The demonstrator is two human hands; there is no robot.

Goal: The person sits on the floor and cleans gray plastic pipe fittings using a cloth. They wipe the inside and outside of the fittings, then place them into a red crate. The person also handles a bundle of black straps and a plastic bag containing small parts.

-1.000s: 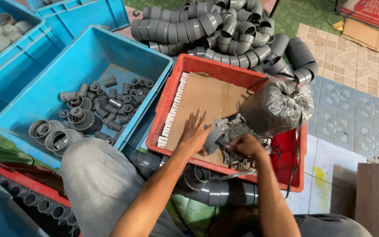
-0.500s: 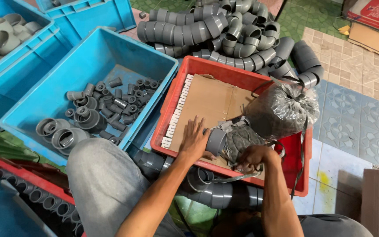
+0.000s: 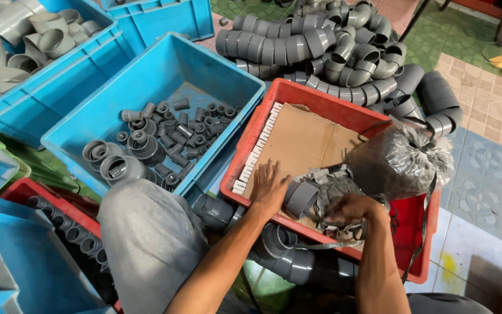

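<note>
A heap of large grey pipe elbows (image 3: 332, 52) lies on the tiled floor (image 3: 489, 157), well beyond both hands. To the left of the left grip stands a blue crate (image 3: 164, 64) holding small grey pipe fittings (image 3: 158, 139); farther left, another blue crate (image 3: 42, 99) holds bigger pale grey fittings (image 3: 18, 35). Both hands work inside a red crate (image 3: 321, 96), which is lined with a sheet of brown cardboard (image 3: 303, 139). A bulging clear plastic bag (image 3: 396, 160) of dark parts rests in the crate just beyond the right grip. A grey-clad knee (image 3: 146, 232) rises below and left of the left forearm.

The left hand (image 3: 268, 189) lies flat, fingers spread and released, palm down on the cardboard; a grey pipe coupling (image 3: 301, 199) sits touching its right edge, between the two hands. The right hand (image 3: 352, 209) is curled down over a crumpled plastic bag (image 3: 335, 186) of small fittings; whether its grip is clenched on the bag or only resting there cannot be told. A strip of small white pieces (image 3: 257, 148) runs along the cardboard's edge, just beyond the left fingertips.
</note>
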